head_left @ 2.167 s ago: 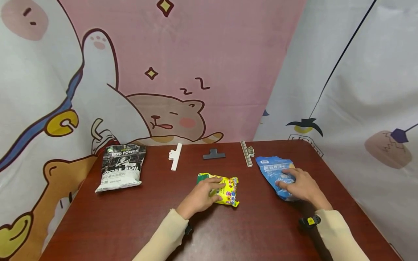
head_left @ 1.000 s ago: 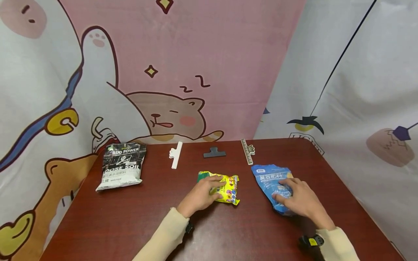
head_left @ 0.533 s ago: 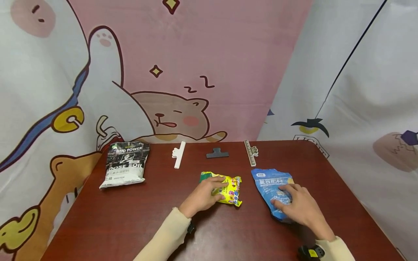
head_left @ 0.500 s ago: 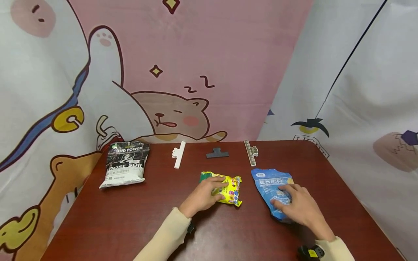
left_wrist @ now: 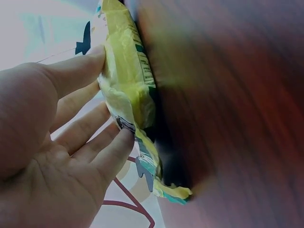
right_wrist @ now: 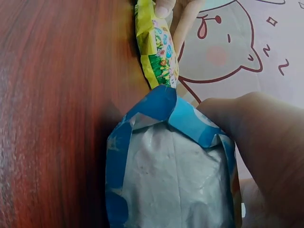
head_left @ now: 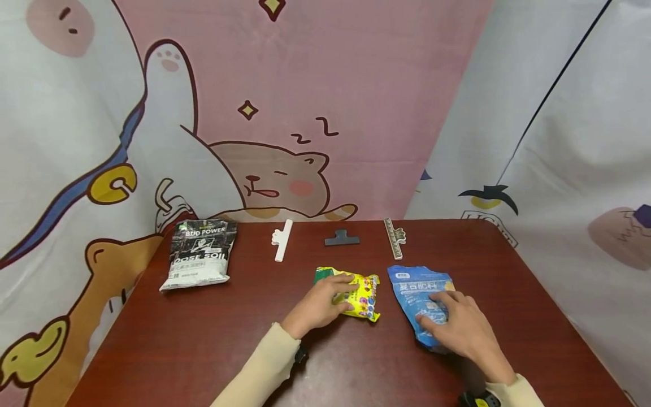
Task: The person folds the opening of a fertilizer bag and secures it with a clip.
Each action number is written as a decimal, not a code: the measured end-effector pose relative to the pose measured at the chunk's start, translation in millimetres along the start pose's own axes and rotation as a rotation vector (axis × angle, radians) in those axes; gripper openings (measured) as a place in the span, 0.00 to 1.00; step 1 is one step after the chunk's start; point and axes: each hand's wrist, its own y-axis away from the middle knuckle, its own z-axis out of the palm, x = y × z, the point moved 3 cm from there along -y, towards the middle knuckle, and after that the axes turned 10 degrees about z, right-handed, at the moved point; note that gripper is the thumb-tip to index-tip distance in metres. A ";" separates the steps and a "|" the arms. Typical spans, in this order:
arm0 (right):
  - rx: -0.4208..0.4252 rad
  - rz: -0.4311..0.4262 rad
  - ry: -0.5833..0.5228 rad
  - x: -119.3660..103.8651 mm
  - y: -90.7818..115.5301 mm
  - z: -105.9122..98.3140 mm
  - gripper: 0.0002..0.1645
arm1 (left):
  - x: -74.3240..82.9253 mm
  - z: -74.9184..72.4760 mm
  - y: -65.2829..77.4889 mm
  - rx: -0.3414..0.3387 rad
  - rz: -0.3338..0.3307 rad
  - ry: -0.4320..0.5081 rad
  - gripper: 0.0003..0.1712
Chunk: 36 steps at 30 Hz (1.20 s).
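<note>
My left hand [head_left: 321, 302] rests on a small yellow and green packet [head_left: 367, 295] at the middle of the table. In the left wrist view its fingers [left_wrist: 83, 126] lie fairly straight against the packet's face. To the right, a blue pouch [head_left: 414, 285] with white lettering lies flat. My right hand [head_left: 465, 328] lies over its lower right part, thumb and fingers spread on the upper face. The pouch's pale folded bottom [right_wrist: 164, 175] faces the right wrist camera. Part of the pouch is hidden under the hand.
A black and white soil bag [head_left: 200, 254] lies at the left of the dark red table [head_left: 244, 339]. Along the back edge lie a white clip [head_left: 283, 240], a dark clip [head_left: 342, 238] and a patterned clip [head_left: 394, 238]. A printed cloth [head_left: 356, 113] hangs behind.
My right hand has slid the blue pouch nearer to me and leftward, toward the yellow packet. The left hand stays on the packet. The head view has shifted slightly.
</note>
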 end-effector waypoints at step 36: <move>-0.451 0.147 -0.398 56.9 -69.1 -42.4 0.61 | 55.8 28.1 -71.4 0.156 -0.389 0.452 0.34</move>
